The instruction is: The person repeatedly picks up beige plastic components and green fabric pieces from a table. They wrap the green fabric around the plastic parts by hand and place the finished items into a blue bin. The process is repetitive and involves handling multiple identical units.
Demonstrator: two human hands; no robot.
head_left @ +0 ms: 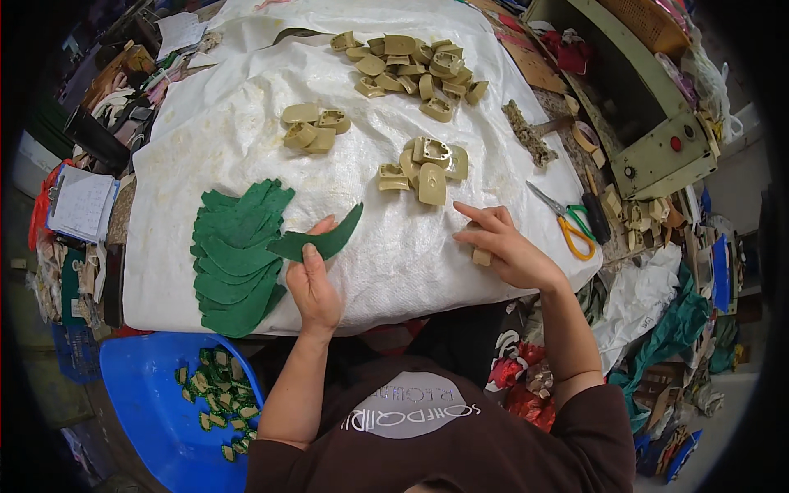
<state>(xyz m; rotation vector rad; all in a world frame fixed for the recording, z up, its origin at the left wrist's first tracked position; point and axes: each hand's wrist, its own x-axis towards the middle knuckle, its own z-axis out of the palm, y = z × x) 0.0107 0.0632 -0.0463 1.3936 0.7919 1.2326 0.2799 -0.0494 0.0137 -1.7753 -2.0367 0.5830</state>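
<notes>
White sheet (246, 123): covers the table, filling the centre and upper frame; everything I work on lies on it.

Blue tub (148, 403): lower left, below the table edge, holding small green-covered pieces.

Green stack (234, 263): fanned pile of cut green felt shapes, left of centre, just beside my left hand.

Top heel pile (415, 70): tan heel blocks heaped at upper centre.

Middle heel pile (426, 168): a smaller cluster at centre, just above my right hand.

Small heel pile (312, 127): a few blocks, upper left of centre.

My left hand (316, 283): centre, grasping one green piece between thumb and fingers.

My right hand (505, 246): right of centre, curled around a heel block, fingers extended toward the middle pile.

Green piece (325, 241): curved strip, lifted off the stack's right edge, its tip pointing up-right.

Scissors (567, 218): yellow and green handles, at the sheet's right edge, near my right hand but apart from it.

Heel block (482, 257): tan, mostly hidden under my right palm.
</notes>
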